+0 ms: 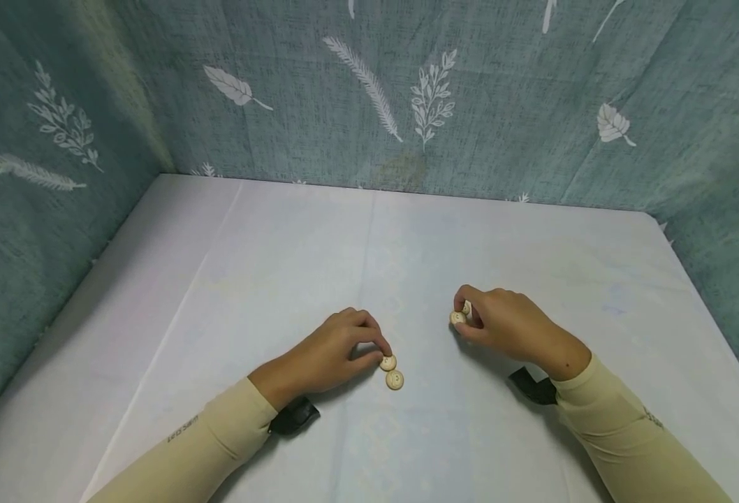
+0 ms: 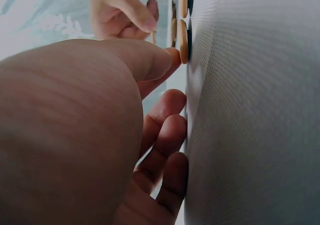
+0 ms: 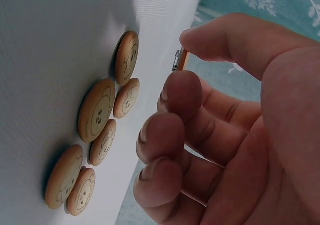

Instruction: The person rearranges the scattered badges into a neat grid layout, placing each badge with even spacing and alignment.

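My left hand (image 1: 338,353) has its thumb and index fingertip at the edge of a round wooden badge (image 1: 388,363), which lies on the white table. A second wooden badge (image 1: 394,380) lies right beside it. In the left wrist view, the fingertips meet the rim of the near badge (image 2: 184,47). My right hand (image 1: 508,325) pinches a wooden badge (image 3: 184,60) between thumb and index finger, its metal pin showing at the back. Its other fingers are curled. Several badges with drawn animal faces, such as one large badge (image 3: 96,110), lie close together in the right wrist view.
A white cloth covers the table (image 1: 269,258). Green leaf-print fabric (image 1: 319,105) stands behind it and along both sides. Beneath each wrist shows a dark strap or mount, one of them a black piece (image 1: 294,417) on the left.
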Action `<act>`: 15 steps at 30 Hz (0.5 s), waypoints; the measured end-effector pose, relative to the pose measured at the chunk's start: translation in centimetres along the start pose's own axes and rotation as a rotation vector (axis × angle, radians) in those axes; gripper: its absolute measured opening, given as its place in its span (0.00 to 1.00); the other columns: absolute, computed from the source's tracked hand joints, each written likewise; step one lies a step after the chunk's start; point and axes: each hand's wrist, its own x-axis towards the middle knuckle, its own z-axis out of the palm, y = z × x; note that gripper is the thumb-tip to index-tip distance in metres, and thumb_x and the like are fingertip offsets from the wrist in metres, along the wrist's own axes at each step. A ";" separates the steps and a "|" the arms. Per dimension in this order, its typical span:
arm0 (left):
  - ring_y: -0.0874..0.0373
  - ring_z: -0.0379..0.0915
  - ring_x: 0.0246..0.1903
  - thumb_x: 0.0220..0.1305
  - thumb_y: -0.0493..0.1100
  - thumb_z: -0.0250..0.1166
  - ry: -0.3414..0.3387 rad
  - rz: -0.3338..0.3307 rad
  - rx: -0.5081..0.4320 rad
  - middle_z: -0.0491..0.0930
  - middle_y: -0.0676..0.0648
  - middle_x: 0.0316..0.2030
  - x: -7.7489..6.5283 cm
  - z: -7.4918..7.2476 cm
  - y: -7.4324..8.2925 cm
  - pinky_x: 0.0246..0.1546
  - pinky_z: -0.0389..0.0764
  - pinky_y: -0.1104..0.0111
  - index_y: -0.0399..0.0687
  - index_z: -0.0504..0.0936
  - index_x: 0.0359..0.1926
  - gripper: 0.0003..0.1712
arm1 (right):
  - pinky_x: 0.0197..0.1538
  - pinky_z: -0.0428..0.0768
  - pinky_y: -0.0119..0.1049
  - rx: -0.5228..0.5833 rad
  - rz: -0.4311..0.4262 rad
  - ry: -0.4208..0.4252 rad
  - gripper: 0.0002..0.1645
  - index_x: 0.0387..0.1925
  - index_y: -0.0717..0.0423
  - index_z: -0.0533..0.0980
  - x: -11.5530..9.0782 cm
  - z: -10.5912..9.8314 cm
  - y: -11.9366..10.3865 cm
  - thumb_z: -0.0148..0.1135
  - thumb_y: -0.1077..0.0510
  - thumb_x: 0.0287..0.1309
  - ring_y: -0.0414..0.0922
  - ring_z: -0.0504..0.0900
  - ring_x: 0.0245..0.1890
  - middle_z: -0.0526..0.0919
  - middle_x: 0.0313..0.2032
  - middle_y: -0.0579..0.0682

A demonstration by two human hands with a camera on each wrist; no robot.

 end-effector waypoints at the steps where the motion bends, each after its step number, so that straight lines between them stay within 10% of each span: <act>1: 0.67 0.65 0.43 0.60 0.47 0.61 0.004 0.002 0.003 0.72 0.64 0.37 0.0 0.0 0.0 0.48 0.68 0.69 0.67 0.83 0.35 0.06 | 0.21 0.66 0.27 0.003 0.002 0.003 0.09 0.37 0.48 0.71 0.0 0.0 0.0 0.59 0.52 0.55 0.32 0.65 0.15 0.69 0.15 0.35; 15: 0.67 0.65 0.43 0.60 0.47 0.62 0.006 0.008 0.010 0.72 0.64 0.37 0.0 0.3 -0.1 0.47 0.69 0.69 0.68 0.82 0.35 0.06 | 0.19 0.65 0.27 0.006 -0.006 0.021 0.09 0.36 0.48 0.71 0.0 0.0 0.6 0.60 0.53 0.54 0.32 0.64 0.14 0.69 0.15 0.35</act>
